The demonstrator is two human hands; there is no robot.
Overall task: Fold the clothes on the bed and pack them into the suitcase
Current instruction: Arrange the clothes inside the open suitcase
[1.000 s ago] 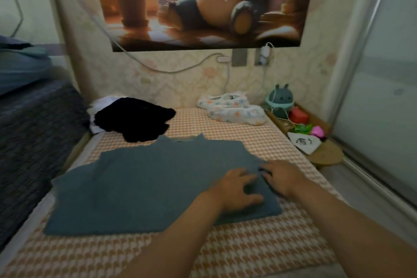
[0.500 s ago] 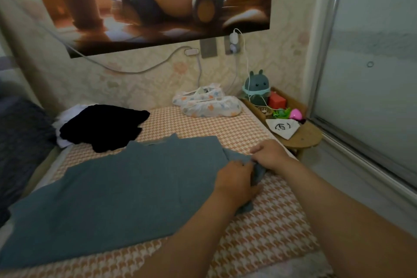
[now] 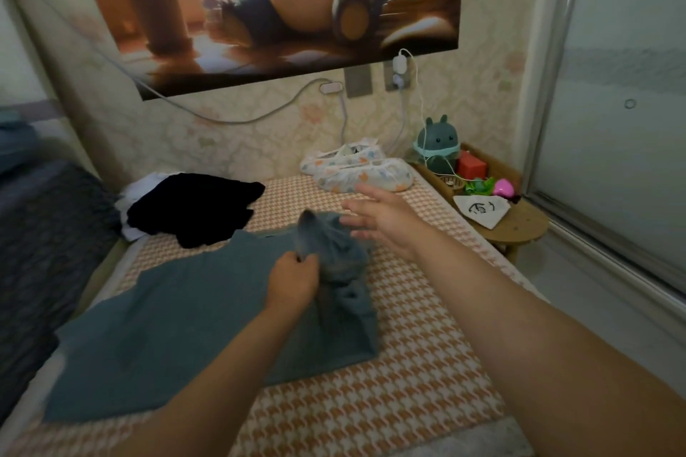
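Teal shirt [image 3: 178, 330] spread flat on bed [image 3: 389, 401], right side pinched up by left hand [image 3: 293, 284]
Left fingers clamped on the bunched edge; right hand [image 3: 386, 221] hovers just beside it, fingers apart, holding nothing. Risk: one-hand lift could drag the flat body and wrinkle it, fold goes crooked. Black clothes [image 3: 196, 208] heaped behind; suitcase not in view

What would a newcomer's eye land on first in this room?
The big cartoon poster on the wall above the bed. Then the hands: the left hand grips a raised bunch of the blue-grey shirt spread on the bed, while the right hand is open just beyond it. A black garment lies behind, to the left.
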